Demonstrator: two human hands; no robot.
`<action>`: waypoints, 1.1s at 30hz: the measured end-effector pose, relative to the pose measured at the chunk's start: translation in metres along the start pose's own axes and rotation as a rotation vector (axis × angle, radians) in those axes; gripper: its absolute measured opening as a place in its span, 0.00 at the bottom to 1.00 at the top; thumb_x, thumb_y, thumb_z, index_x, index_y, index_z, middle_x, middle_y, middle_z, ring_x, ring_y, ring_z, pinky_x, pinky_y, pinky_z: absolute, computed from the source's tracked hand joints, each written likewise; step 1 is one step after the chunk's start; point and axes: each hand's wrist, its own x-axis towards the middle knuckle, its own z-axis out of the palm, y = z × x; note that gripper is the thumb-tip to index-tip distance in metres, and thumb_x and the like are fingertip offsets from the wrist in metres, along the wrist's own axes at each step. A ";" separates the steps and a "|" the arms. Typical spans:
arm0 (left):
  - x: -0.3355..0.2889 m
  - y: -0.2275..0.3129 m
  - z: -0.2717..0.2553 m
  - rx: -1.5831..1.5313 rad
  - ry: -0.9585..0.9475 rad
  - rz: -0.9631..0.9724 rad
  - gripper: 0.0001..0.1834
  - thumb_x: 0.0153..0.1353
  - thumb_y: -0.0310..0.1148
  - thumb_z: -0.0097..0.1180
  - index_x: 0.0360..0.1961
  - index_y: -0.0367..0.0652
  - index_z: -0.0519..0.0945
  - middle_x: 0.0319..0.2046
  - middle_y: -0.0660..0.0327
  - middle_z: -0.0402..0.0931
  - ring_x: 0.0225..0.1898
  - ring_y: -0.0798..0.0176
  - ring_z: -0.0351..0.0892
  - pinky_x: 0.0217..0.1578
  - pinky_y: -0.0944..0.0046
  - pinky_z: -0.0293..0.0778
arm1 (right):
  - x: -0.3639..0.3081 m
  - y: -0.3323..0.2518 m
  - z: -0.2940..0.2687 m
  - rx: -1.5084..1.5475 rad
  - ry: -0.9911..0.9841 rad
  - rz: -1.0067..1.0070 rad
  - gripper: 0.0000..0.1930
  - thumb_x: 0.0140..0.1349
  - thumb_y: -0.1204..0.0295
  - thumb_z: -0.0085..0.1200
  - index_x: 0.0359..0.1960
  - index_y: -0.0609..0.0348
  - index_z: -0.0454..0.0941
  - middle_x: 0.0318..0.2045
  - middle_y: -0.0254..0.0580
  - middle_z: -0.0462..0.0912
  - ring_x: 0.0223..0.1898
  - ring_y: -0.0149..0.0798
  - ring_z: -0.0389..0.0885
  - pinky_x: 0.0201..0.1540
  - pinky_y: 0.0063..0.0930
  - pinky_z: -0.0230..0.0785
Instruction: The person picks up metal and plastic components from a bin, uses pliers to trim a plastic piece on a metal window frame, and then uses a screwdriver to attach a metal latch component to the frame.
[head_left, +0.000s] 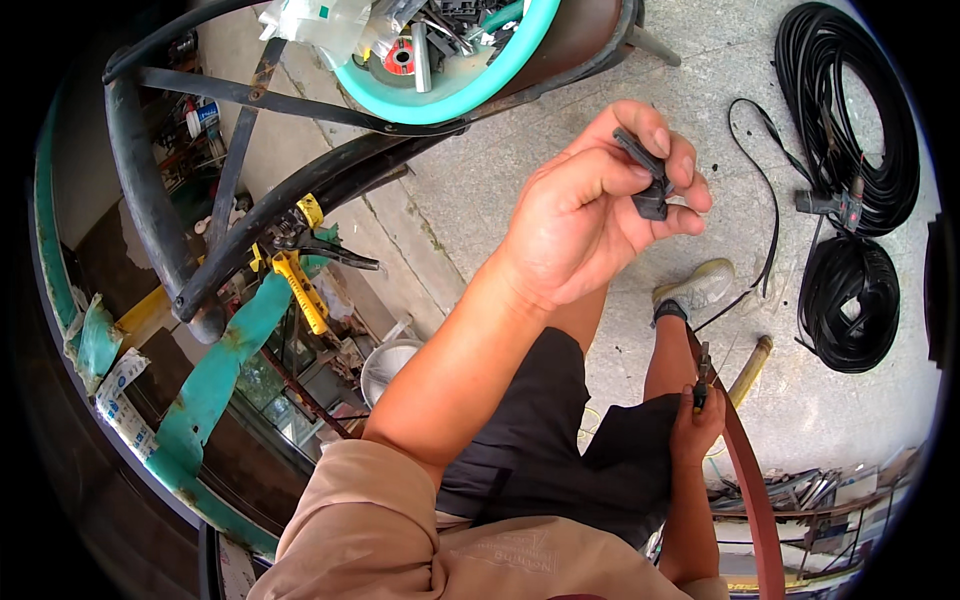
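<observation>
My left hand (pixel 610 200) is raised in the middle of the view, pinching a small black plastic clip-like part (pixel 652 182) between thumb and fingers. Its exact kind is not clear. Lower down at the right, beside my leg, my right hand (pixel 697 428) is closed around a small hand tool (pixel 703 378) with a dark, narrow metal tip. It looks like pliers, though the fingers hide most of its handle.
A turquoise tub (pixel 440 112) of loose parts stands beyond my left hand. Dark metal tubing (pixel 300 205) holds a yellow-handled tool (pixel 300 290). Black cable coils (pixel 888 140) lie on the floor at right. A red-brown bar (pixel 745 470) passes my right hand.
</observation>
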 end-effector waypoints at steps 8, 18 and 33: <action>-0.008 -0.010 -0.017 -0.092 -0.003 0.028 0.23 0.75 0.31 0.55 0.69 0.43 0.78 0.78 0.36 0.69 0.82 0.28 0.63 0.83 0.30 0.60 | -0.007 0.009 0.003 -0.016 0.008 -0.031 0.14 0.75 0.66 0.66 0.40 0.66 0.80 0.36 0.58 0.81 0.40 0.67 0.81 0.42 0.58 0.71; -0.010 -0.027 -0.025 -0.188 0.116 0.030 0.24 0.90 0.49 0.41 0.68 0.44 0.80 0.79 0.37 0.68 0.83 0.31 0.62 0.81 0.34 0.68 | -0.013 -0.003 -0.001 0.023 0.004 -0.014 0.14 0.76 0.66 0.65 0.40 0.68 0.80 0.37 0.60 0.81 0.40 0.69 0.82 0.42 0.58 0.72; -0.015 -0.046 -0.033 -0.188 0.128 0.040 0.24 0.90 0.52 0.38 0.66 0.50 0.81 0.83 0.46 0.66 0.85 0.37 0.60 0.79 0.35 0.70 | -0.023 0.004 0.004 -0.014 0.033 -0.032 0.12 0.72 0.66 0.69 0.42 0.63 0.84 0.36 0.54 0.83 0.39 0.63 0.82 0.40 0.56 0.73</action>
